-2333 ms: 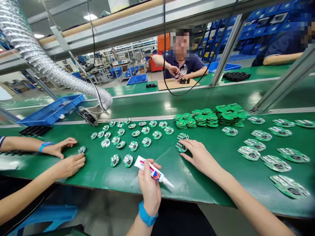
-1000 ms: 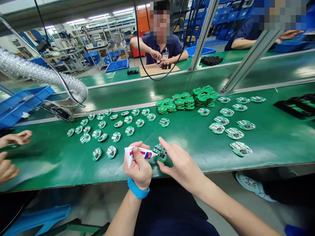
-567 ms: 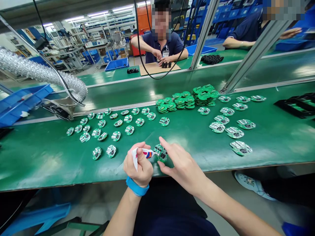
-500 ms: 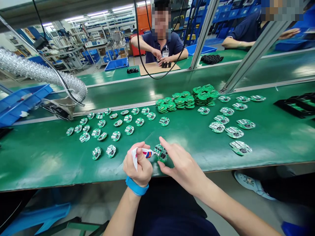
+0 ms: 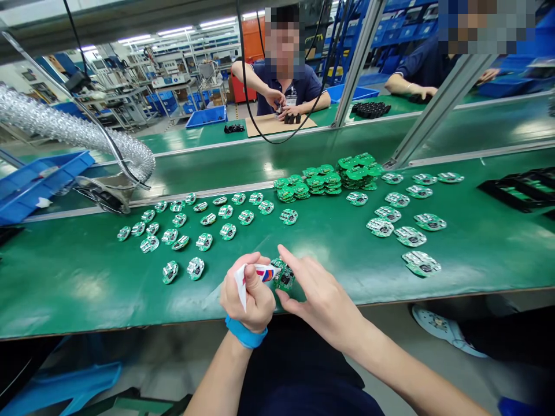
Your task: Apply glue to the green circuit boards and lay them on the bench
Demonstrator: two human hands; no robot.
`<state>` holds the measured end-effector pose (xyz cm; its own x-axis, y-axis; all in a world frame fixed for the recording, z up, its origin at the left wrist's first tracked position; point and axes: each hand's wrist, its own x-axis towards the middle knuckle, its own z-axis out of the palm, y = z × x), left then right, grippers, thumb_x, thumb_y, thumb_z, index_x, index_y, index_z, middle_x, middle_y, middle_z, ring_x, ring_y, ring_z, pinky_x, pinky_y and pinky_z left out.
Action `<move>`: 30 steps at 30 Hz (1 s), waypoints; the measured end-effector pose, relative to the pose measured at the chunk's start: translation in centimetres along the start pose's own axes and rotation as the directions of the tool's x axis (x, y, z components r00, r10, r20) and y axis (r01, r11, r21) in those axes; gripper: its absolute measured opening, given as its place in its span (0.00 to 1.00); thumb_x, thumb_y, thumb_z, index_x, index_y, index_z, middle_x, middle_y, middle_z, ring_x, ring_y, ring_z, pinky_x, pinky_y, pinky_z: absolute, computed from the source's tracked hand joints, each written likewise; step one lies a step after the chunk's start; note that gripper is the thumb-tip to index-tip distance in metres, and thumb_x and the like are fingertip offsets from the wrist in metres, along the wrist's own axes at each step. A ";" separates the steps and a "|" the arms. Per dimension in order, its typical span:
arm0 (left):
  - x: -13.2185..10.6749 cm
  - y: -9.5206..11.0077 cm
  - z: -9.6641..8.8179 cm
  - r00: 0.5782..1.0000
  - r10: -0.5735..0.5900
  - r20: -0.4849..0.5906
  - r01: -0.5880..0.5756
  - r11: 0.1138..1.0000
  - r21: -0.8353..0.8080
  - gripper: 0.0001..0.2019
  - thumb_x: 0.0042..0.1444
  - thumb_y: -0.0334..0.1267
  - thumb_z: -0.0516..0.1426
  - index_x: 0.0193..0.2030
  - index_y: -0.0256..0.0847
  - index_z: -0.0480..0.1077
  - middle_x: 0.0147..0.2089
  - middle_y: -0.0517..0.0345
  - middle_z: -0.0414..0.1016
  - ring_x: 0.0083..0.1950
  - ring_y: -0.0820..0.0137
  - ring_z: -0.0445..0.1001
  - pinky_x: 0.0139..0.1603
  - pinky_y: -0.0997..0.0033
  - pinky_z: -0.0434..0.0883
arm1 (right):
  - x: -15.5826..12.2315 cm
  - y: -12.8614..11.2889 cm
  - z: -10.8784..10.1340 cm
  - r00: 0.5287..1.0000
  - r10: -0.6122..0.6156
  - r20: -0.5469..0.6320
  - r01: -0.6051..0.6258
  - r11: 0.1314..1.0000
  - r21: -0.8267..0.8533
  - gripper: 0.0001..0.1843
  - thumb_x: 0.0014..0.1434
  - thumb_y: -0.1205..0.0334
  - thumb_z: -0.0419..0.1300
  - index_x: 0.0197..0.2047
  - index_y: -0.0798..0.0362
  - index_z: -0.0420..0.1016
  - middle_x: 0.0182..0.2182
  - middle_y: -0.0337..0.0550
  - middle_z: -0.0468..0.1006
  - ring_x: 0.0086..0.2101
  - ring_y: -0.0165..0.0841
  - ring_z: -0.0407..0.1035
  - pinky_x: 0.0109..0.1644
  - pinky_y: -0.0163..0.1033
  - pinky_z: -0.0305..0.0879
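Observation:
My left hand (image 5: 248, 293), with a blue band at the wrist, is closed around a white squeeze tube (image 5: 265, 273) with red and blue print. The tube's nozzle points right and meets the upper left part of a green circuit board (image 5: 284, 275); whether it touches cannot be made out. My right hand (image 5: 314, 294) grips that board by its edge, forefinger at the top and thumb below. The board is close to the front edge of the green table (image 5: 355, 266). Several similar round boards (image 5: 204, 241) lie spread out to the left, others (image 5: 410, 236) to the right.
Stacked green board panels (image 5: 358, 170) stand at the back middle. Black trays (image 5: 522, 188) lie at the far right. At the left are a silver flexible duct (image 5: 125, 151) and a blue bin (image 5: 43, 184). Two co-workers sit beyond the metal frame (image 5: 362, 58); a black cable loop (image 5: 277, 140) hangs ahead.
My left hand has shifted slightly right and down, and the tube's nozzle now reaches further over the board. My right hand keeps its hold. The co-worker at the right has lowered a hand.

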<state>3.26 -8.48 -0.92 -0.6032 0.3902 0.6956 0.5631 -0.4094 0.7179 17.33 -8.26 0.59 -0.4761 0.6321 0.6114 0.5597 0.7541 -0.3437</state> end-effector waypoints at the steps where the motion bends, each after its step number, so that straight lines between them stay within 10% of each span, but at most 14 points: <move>1: 0.2 -0.2 0.1 0.999 0.050 -0.006 -0.050 0.999 0.005 0.15 0.73 0.49 0.56 0.45 0.39 0.77 0.31 0.54 0.81 0.25 0.70 0.78 0.30 0.70 0.73 | 0.0 0.0 0.0 1.000 -0.003 -0.004 0.003 1.000 0.001 0.47 0.69 0.72 0.59 0.83 0.52 0.39 0.49 0.52 0.81 0.43 0.45 0.77 0.47 0.52 0.81; 30: -0.8 1.0 0.8 0.977 0.212 0.005 -0.211 0.974 -0.077 0.08 0.73 0.38 0.56 0.49 0.39 0.76 0.33 0.56 0.83 0.28 0.70 0.82 0.30 0.71 0.77 | -1.0 0.3 -0.7 0.993 0.109 0.051 -0.115 0.985 0.132 0.61 0.62 0.74 0.68 0.83 0.41 0.33 0.54 0.51 0.81 0.51 0.48 0.79 0.53 0.56 0.83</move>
<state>4.73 -8.50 -0.75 -0.4672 0.2989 0.8321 0.6323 -0.5449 0.5507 18.52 -8.79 0.35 -0.4462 0.7191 0.5328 0.5164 0.6931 -0.5029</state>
